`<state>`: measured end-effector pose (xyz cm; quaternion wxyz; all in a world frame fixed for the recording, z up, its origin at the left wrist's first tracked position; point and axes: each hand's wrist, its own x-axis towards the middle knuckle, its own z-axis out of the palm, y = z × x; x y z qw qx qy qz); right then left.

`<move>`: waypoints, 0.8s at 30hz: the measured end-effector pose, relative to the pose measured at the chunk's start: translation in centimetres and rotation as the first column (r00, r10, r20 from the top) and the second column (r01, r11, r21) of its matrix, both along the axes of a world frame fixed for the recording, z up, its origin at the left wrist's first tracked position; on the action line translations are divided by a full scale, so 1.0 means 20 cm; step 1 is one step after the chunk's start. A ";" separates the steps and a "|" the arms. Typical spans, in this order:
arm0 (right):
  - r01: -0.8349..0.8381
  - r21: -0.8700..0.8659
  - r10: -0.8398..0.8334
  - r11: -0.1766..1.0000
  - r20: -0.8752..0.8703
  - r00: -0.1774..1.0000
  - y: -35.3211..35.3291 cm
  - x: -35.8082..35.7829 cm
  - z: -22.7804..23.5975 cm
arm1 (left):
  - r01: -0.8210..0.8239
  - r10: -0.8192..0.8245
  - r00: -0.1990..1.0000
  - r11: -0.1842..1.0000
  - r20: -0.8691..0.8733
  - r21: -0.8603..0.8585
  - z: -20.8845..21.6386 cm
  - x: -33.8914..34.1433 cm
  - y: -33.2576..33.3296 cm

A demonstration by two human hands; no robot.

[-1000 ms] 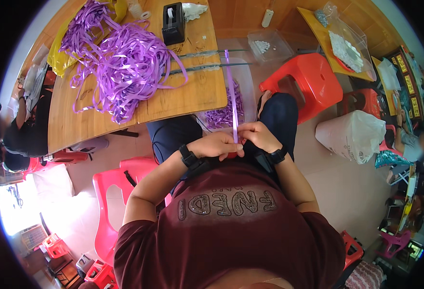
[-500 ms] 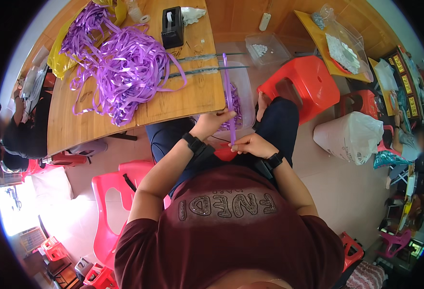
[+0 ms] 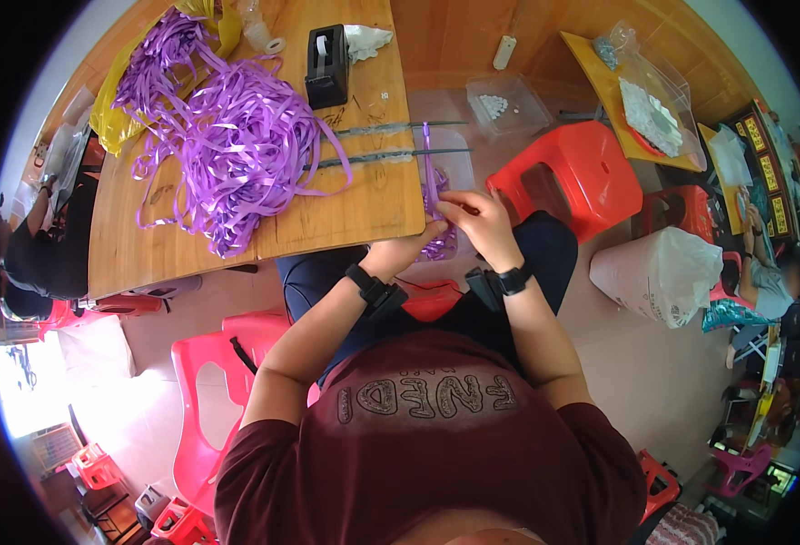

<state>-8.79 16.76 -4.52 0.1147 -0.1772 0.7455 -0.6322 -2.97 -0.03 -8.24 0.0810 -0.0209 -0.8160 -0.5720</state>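
Observation:
A narrow purple ribbon [image 3: 428, 150] runs from the tips of two thin dark rods [image 3: 444, 151] toward me. My right hand [image 3: 480, 222] is closed at the ribbon, its fingertips pinched on it beyond the table's corner. Just below and to the left, my left hand [image 3: 402, 252] is also closed at the ribbon, with its fingertips close to the right hand's. Exactly how the ribbon lies between the fingers is partly hidden. Under both hands stands a clear plastic bin [image 3: 460, 168] with purple ribbon pieces [image 3: 440, 243] in it.
On the wooden table [image 3: 373, 204] lies a large tangled heap of purple ribbon [image 3: 237, 145] beside a yellow bag [image 3: 109, 118]. A black tape dispenser [image 3: 327, 68] stands behind. To the right are a red stool [image 3: 591, 173] and a white sack [image 3: 654, 272]. Other people sit at both sides.
My right hand has moved away from me, up along the ribbon, from its near end to beside the rods. My left hand has shifted slightly toward me.

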 end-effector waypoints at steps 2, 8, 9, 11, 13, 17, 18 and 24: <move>0.021 0.078 -0.014 0.997 -0.083 0.996 -0.07 -0.07 0.00 | -0.033 0.033 0.999 0.999 0.004 -0.005 0.01 0.00 0.01; 0.060 -0.321 0.011 0.945 0.214 0.977 -0.21 -0.21 -0.05 | -0.072 0.072 0.997 0.997 0.001 0.034 0.00 0.01 0.01; 0.058 -0.323 0.012 0.945 0.212 0.977 -0.21 -0.23 -0.05 | -0.066 0.063 0.997 0.994 0.034 0.088 0.00 0.01 0.01; 0.083 -0.436 0.124 0.896 0.427 0.896 -0.21 -0.27 -0.08 | -0.060 0.058 0.998 0.997 0.031 0.052 0.01 0.02 0.00; 0.051 -0.429 0.147 0.902 0.416 0.897 -0.20 -0.29 -0.10 | -0.052 0.052 0.998 0.998 0.029 0.017 0.03 0.02 0.00; 0.059 -0.465 0.157 0.883 0.411 0.898 -0.20 -0.27 -0.12 | 0.023 -0.025 0.997 0.999 0.076 0.030 0.09 0.05 0.00; 0.083 -0.480 0.142 0.873 0.415 0.899 -0.21 -0.27 -0.12 | 0.069 -0.074 0.991 0.996 0.109 0.052 0.09 0.06 0.00; 0.124 -0.462 0.029 0.878 0.310 0.950 -0.24 -0.20 -0.01 | 0.050 -0.083 0.977 0.985 0.196 0.167 0.10 0.12 -0.01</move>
